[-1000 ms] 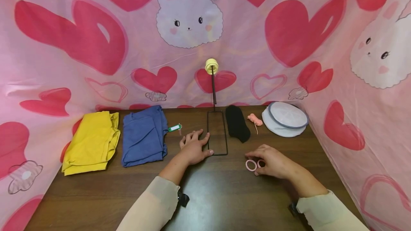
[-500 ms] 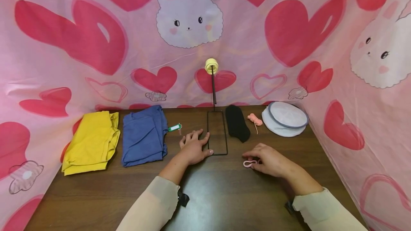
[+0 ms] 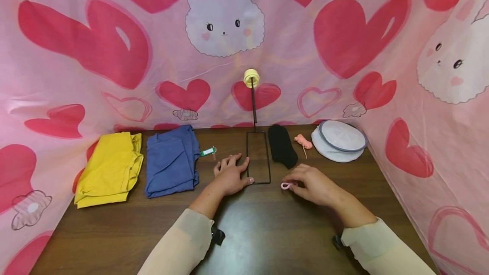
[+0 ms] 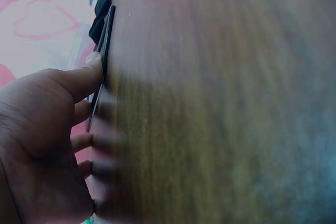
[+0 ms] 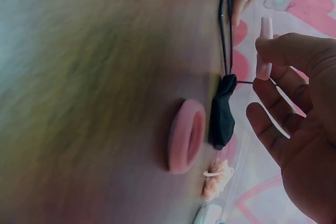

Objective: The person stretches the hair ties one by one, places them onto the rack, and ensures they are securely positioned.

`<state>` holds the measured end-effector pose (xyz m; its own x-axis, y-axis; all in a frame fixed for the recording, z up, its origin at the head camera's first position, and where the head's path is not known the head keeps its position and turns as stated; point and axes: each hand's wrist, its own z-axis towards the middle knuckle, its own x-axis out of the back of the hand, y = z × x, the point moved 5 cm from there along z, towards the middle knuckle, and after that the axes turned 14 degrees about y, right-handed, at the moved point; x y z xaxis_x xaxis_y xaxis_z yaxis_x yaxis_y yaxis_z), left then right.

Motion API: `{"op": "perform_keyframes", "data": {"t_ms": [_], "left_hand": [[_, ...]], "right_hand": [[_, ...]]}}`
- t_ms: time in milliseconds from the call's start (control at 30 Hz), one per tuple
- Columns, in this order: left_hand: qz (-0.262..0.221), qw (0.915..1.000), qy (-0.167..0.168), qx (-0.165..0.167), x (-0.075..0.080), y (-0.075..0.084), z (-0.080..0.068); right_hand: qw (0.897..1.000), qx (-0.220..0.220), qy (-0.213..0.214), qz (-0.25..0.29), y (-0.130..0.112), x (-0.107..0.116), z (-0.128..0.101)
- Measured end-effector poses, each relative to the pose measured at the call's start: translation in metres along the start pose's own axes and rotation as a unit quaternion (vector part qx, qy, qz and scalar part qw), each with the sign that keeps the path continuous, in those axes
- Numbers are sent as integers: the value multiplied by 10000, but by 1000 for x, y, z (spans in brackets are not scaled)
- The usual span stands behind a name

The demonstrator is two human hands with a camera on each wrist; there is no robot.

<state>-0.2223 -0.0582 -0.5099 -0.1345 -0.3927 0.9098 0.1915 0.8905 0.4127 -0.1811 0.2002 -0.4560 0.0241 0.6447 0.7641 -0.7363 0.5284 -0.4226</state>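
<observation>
Pink ring is in the right hand, pinched by its rim between the thumb and a finger that the thumb partly hides; the other fingers of that grip curl loosely and take no load. From my station, the head view puts the ring just to the right of the near corner of the black wire frame, with the black sock close beyond my fingers. Its loop looks narrow there; whether it is squeezed or merely seen edge-on, I cannot tell.

I judge it very light, with a matt, slightly soft surface, so slipping seems a small worry and breaking a smaller one. It may well flex, so I would keep the pinch gentle, on one short stretch of rim, leaving the opposite side free and the hole unsquashed.

My right wrist view shows a second pink ring, tilted, below the hand and apart from the pinching fingertips; I cannot tell whether it rests on the table. I would take that one across its thick rim too.

My left hand has its fingers spread, thumb and forefinger resting against the frame's left side, a light touch rather than a clasp.
</observation>
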Motion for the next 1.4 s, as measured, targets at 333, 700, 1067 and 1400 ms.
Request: {"op": "perform_keyframes", "data": {"t_ms": [333,700,1067,1400], "left_hand": [[26,10000,30,-25,-2,-1,0],[1,9999,86,-56,-1,-1,0],[11,9999,107,-74,0,0,-1],[33,10000,69,-53,0,1,0]], "right_hand": [[9997,-140,136,111,-8,4,20],[9973,167,611,371,-23,14,44],[9910,754,979,519,-48,25,75],[9843,1064,1300,539,-72,43,100]]}}
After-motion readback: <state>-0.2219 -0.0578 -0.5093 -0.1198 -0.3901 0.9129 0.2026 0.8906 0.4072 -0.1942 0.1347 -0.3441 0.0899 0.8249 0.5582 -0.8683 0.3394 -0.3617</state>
